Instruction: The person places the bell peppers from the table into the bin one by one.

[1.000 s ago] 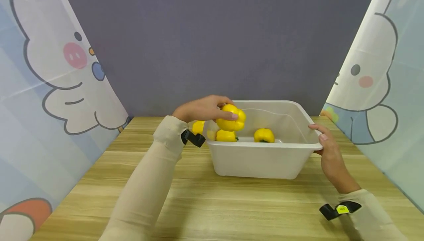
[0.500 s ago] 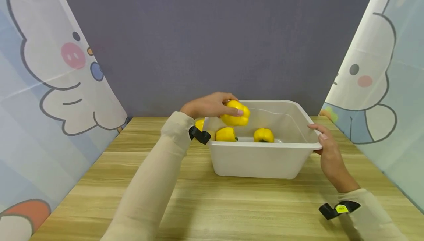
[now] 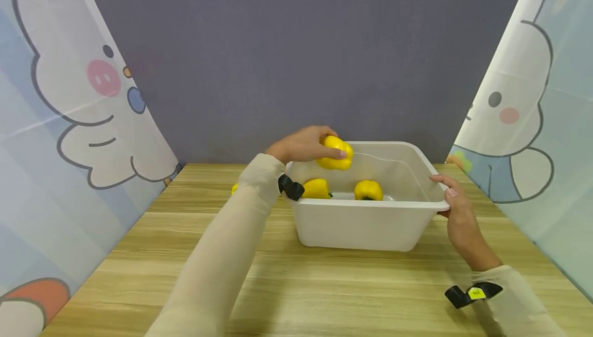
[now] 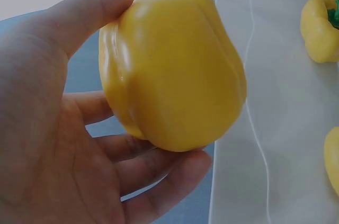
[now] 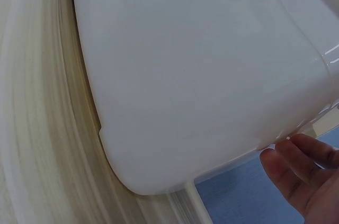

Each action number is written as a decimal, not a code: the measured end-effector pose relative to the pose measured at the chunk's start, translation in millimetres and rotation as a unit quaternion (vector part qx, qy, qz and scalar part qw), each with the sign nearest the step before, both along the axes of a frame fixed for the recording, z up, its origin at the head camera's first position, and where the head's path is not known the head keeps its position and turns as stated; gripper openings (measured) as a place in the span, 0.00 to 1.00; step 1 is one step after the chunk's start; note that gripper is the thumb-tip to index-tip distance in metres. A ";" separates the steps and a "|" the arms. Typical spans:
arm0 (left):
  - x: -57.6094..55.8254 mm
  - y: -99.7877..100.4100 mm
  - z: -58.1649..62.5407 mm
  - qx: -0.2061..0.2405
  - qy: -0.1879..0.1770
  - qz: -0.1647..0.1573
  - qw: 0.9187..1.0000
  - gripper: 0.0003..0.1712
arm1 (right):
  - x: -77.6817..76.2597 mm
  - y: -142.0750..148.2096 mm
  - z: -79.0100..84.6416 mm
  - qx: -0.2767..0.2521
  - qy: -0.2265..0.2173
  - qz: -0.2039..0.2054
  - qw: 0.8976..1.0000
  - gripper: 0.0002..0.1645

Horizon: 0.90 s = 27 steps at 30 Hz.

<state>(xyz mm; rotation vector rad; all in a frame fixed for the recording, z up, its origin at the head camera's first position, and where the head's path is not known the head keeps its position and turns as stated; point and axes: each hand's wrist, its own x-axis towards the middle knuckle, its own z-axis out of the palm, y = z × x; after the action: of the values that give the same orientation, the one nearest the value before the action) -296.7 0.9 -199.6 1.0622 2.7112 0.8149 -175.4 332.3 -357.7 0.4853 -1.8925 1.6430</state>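
My left hand point(image 3: 306, 144) grips a yellow bell pepper point(image 3: 336, 154) between thumb and fingers, over the left part of a white plastic tub point(image 3: 356, 226). In the left wrist view the smooth side of that bell pepper point(image 4: 175, 70) faces the camera. Two more yellow peppers lie inside the tub: one on the left point(image 3: 316, 189), partly behind the front rim, and one near the middle point(image 3: 368, 190). At the tub's right rim my right hand point(image 3: 460, 218) holds on, thumb on top; its fingers point(image 5: 299, 160) show under the rim in the right wrist view.
The tub stands on a wood-grain table point(image 3: 324, 290). Left of it, a sliver of another yellow object point(image 3: 234, 188) shows behind my left sleeve. A dark grey panel point(image 3: 301, 54) rises at the back, with cartoon-printed sheets at both sides.
My left hand has moved right and slightly up with the bell pepper, farther over the tub. More of the yellow object beside the tub is now hidden or shifted. The right hand stays on the rim.
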 end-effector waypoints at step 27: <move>-10.9 37.4 -3.3 -0.088 0.017 0.025 0.996 0.41 | 1.7 -0.8 1.5 0.000 0.014 0.009 1.000 0.24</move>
<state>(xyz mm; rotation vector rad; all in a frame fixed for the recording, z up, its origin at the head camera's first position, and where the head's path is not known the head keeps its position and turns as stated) -307.5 38.2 -203.0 0.9814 2.7865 0.5574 -173.7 331.5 -356.2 0.5237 -1.8733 1.6395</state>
